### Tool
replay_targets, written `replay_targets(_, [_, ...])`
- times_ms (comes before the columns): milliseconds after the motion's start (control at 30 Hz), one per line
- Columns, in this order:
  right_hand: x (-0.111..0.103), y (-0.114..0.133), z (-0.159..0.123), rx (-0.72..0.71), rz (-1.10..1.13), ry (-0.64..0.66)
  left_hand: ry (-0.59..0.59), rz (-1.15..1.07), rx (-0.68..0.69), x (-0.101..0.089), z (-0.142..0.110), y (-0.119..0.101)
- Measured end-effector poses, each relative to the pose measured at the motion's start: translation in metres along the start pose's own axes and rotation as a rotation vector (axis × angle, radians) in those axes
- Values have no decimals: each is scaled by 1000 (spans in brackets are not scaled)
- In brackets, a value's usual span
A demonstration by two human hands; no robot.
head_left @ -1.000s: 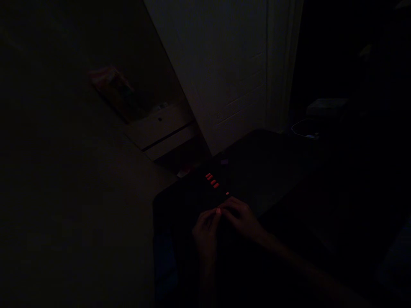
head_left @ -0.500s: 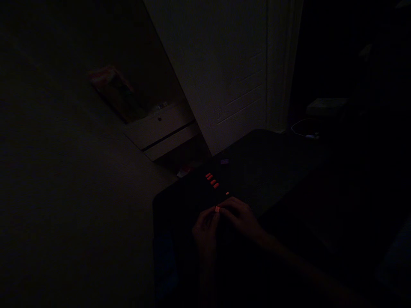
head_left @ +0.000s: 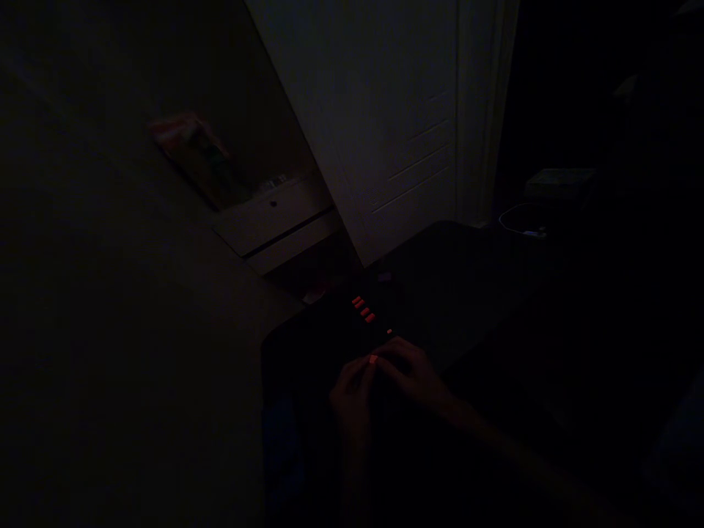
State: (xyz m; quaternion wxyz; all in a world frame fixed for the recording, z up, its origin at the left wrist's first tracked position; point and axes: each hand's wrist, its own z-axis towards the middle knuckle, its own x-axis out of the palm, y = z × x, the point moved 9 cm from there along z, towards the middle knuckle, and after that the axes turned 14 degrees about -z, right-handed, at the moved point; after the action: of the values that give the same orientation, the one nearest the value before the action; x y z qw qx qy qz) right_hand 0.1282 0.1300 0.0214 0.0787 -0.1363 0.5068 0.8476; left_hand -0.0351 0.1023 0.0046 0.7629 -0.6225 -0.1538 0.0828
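In very dim light, my left hand [head_left: 353, 392] and my right hand [head_left: 412, 370] meet over a dark table [head_left: 456, 271]. Between their fingertips is a small orange-red piece [head_left: 373, 359], pinched from both sides; its exact kind is too dark to make out. Just beyond my right hand lies a tiny orange piece [head_left: 389, 331]. Farther off, several small red blocks [head_left: 365, 312] are lined up in a slanting row. The palms and lower fingers are lost in shadow.
A small purplish item [head_left: 384, 277] lies near the table's far edge. At the far right are a white cable [head_left: 511, 211] and a pale box [head_left: 559, 178]. Behind the table stand a white door [head_left: 407, 147] and a drawer unit [head_left: 275, 224]. Something blue [head_left: 283, 447] shows at lower left.
The picture has become a little darker. Both hands keep the same hold on the small piece, which has barely shifted; the row of red blocks stays where it was.
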Motion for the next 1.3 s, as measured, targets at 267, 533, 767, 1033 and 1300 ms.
replay_targets(267, [-1,2,1,-25,20,6,-43,30,11,-2,-1,-4])
replay_targets(533, [-2,3,0,-38,5,2,-64,34,22,-3,-2,-4])
replay_targets(767, [-2,5,0,-45,5,6,-65,24,7,-3,-2,-4])
replay_targets(1033, [-3,7,0,-48,6,-8,-49,-5,-10,-2,-3,-4])
replay_targets(1300, [-2,1,-3,5,14,-34,-64,-15,-47,-5,-3,3])
